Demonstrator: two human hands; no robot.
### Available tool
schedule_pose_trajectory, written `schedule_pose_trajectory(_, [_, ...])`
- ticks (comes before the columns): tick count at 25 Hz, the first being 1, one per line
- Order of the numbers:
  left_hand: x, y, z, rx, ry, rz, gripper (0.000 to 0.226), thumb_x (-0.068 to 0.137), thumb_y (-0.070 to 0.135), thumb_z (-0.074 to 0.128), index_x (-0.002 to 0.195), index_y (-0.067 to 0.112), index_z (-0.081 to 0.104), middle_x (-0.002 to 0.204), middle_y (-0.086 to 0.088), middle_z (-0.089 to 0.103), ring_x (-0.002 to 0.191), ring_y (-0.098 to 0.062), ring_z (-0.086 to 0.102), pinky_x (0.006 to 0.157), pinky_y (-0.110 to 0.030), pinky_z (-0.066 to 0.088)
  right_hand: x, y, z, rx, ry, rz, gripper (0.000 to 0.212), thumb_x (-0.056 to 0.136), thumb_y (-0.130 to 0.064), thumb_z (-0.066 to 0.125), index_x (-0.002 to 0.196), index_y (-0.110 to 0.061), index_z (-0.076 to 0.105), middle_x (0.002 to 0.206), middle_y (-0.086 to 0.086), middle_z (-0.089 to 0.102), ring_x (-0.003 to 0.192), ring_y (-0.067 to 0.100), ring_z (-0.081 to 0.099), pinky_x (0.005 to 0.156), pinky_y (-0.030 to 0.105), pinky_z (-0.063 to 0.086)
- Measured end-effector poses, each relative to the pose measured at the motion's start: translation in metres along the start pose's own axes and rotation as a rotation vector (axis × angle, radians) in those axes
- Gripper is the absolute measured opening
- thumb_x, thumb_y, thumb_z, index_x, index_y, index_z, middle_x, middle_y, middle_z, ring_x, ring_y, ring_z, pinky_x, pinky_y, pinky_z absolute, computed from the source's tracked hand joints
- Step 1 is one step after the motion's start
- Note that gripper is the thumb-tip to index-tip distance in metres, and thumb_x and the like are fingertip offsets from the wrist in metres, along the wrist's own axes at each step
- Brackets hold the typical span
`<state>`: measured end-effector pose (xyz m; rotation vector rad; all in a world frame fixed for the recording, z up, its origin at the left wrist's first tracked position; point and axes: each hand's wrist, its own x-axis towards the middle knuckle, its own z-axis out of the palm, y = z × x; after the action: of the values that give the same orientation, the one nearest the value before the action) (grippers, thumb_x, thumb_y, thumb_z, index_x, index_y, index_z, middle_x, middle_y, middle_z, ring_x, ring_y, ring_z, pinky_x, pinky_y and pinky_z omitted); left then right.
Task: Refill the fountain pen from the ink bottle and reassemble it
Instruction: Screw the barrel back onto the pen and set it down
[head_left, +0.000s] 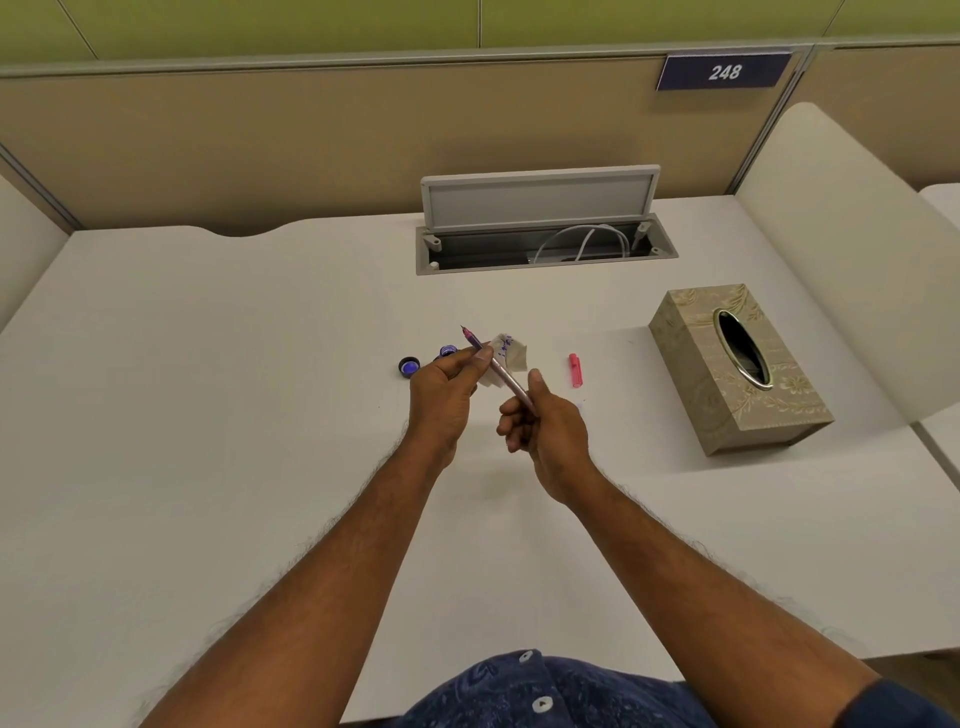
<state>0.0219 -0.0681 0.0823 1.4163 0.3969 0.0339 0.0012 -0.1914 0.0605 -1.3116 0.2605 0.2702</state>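
Note:
A pink fountain pen (500, 372) is held slanted above the white desk (208, 415), nib pointing up and to the far left. My left hand (447, 397) pinches its front section near the nib. My right hand (545, 431) grips the barrel's rear end. An ink-stained tissue (510, 357) lies just behind the pen. The small ink bottle (448, 352) stands open behind my left hand, partly hidden by it. Its dark cap (409, 367) lies to the left, inside up. The pink pen cap (575, 370) lies on the desk to the right.
A patterned tissue box (727, 395) stands at the right. An open cable hatch (540, 228) with white cables sits at the back of the desk. Beige partitions enclose the back and sides.

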Motion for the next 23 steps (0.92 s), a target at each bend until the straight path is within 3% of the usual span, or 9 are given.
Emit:
schedule_pose_trajectory(2, [-0.001, 0.002, 0.000, 0.004, 0.002, 0.008, 0.024, 0.088, 0.024, 0.067, 0.103, 0.007, 0.075, 0.087, 0.009, 0.071, 0.095, -0.013, 0.062, 0.082, -0.025, 0.048, 0.001, 0.001, -0.001, -0.034, -0.009, -0.029, 0.043, 0.099, -0.042, 0.046, 0.088, -0.007, 0.070, 0.060, 0.010, 0.062, 0.046, 0.019, 0.048, 0.049, 0.027, 0.042])
schedule_pose_trajectory(4, [-0.001, 0.003, -0.001, 0.002, 0.022, 0.011, 0.025, 0.088, 0.023, 0.067, 0.104, 0.006, 0.074, 0.082, 0.014, 0.068, 0.096, -0.015, 0.062, 0.084, -0.026, 0.049, 0.002, 0.004, -0.004, -0.026, -0.005, -0.114, 0.019, 0.094, -0.025, 0.060, 0.101, -0.008, 0.066, 0.060, 0.007, 0.061, 0.048, 0.018, 0.047, 0.052, 0.030, 0.040])
schedule_pose_trajectory(6, [0.000, 0.003, -0.001, -0.001, 0.038, 0.008, 0.025, 0.088, 0.023, 0.067, 0.105, 0.005, 0.074, 0.082, 0.014, 0.067, 0.098, -0.018, 0.062, 0.084, -0.028, 0.049, 0.002, 0.005, -0.007, -0.020, 0.000, -0.145, 0.012, 0.092, -0.014, 0.063, 0.100, -0.005, 0.062, 0.063, 0.008, 0.063, 0.047, 0.017, 0.050, 0.055, 0.030, 0.044])
schedule_pose_trajectory(11, [-0.001, 0.004, -0.001, -0.039, 0.032, -0.004, 0.023, 0.088, 0.022, 0.067, 0.102, 0.006, 0.075, 0.079, 0.015, 0.070, 0.094, -0.014, 0.063, 0.080, -0.025, 0.049, 0.002, -0.003, -0.005, -0.060, -0.009, -0.002, 0.051, 0.099, -0.045, 0.044, 0.083, -0.004, 0.070, 0.061, 0.012, 0.065, 0.042, 0.020, 0.049, 0.047, 0.026, 0.043])
schedule_pose_trajectory(14, [0.002, 0.003, -0.003, -0.029, 0.070, -0.011, 0.025, 0.087, 0.023, 0.068, 0.104, 0.005, 0.074, 0.093, 0.001, 0.072, 0.097, -0.018, 0.062, 0.079, -0.025, 0.049, 0.002, -0.001, -0.008, -0.030, -0.037, -0.074, 0.025, 0.096, -0.028, 0.057, 0.100, -0.006, 0.067, 0.063, 0.009, 0.066, 0.047, 0.017, 0.053, 0.055, 0.029, 0.046])
schedule_pose_trajectory(16, [0.003, 0.002, -0.004, -0.023, 0.080, -0.015, 0.026, 0.087, 0.023, 0.068, 0.105, 0.005, 0.074, 0.101, -0.006, 0.072, 0.098, -0.019, 0.062, 0.079, -0.025, 0.049, 0.002, 0.001, -0.011, -0.004, -0.036, -0.125, 0.011, 0.092, -0.013, 0.063, 0.100, -0.005, 0.064, 0.063, 0.007, 0.067, 0.049, 0.017, 0.056, 0.059, 0.031, 0.048])
schedule_pose_trajectory(17, [0.002, 0.003, -0.004, -0.024, 0.076, -0.016, 0.026, 0.087, 0.024, 0.068, 0.104, 0.006, 0.074, 0.102, -0.007, 0.072, 0.097, -0.018, 0.062, 0.079, -0.025, 0.049, 0.001, 0.002, -0.012, -0.013, -0.033, -0.121, 0.011, 0.093, -0.015, 0.061, 0.096, -0.005, 0.065, 0.064, 0.008, 0.068, 0.049, 0.018, 0.056, 0.059, 0.031, 0.048])
schedule_pose_trajectory(21, [0.001, 0.003, -0.003, -0.024, 0.060, -0.013, 0.024, 0.087, 0.025, 0.068, 0.102, 0.008, 0.075, 0.099, -0.003, 0.073, 0.096, -0.015, 0.063, 0.079, -0.024, 0.050, 0.000, -0.002, -0.010, -0.087, -0.020, -0.007, 0.045, 0.099, -0.041, 0.046, 0.088, -0.006, 0.071, 0.066, 0.012, 0.068, 0.047, 0.019, 0.053, 0.052, 0.026, 0.047])
schedule_pose_trajectory(23, [0.002, 0.003, -0.003, -0.026, 0.083, -0.026, 0.024, 0.087, 0.025, 0.068, 0.102, 0.008, 0.075, 0.099, -0.004, 0.073, 0.098, -0.017, 0.063, 0.081, -0.026, 0.051, -0.001, -0.002, -0.010, -0.107, -0.033, -0.062, 0.031, 0.098, -0.034, 0.053, 0.101, -0.007, 0.068, 0.069, 0.010, 0.070, 0.048, 0.018, 0.054, 0.053, 0.025, 0.048])
